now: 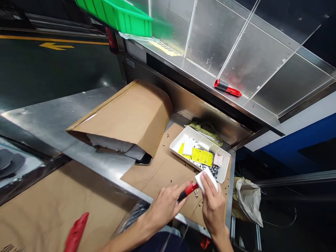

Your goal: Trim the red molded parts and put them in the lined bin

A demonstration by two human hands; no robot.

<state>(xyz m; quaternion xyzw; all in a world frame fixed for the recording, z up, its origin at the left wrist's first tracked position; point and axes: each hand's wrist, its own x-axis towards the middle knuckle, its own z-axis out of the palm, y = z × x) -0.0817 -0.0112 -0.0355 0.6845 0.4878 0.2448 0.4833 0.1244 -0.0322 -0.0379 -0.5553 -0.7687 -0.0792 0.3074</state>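
Observation:
My left hand [165,203] is closed around a red-and-black plastic handle [189,190], its red end pointing right. In my right hand [214,206] is a white sponge [206,179], pinched between fingers and thumb and pressed against the handle's red end. That contact point is partly hidden by the sponge. Just beyond my hands stands a white tray [173,146] with yellow labels [201,156], white blocks and many small black pieces. Cardboard [147,178] lies beneath, with small dark bits scattered on it.
A large brown paper bag [126,115] lies open at the left. Behind the tray is a green patterned pouch [207,132]. Another red-and-black handle [227,88] rests on the metal shelf, below a green bin [118,17]. A red part [76,232] lies lower left.

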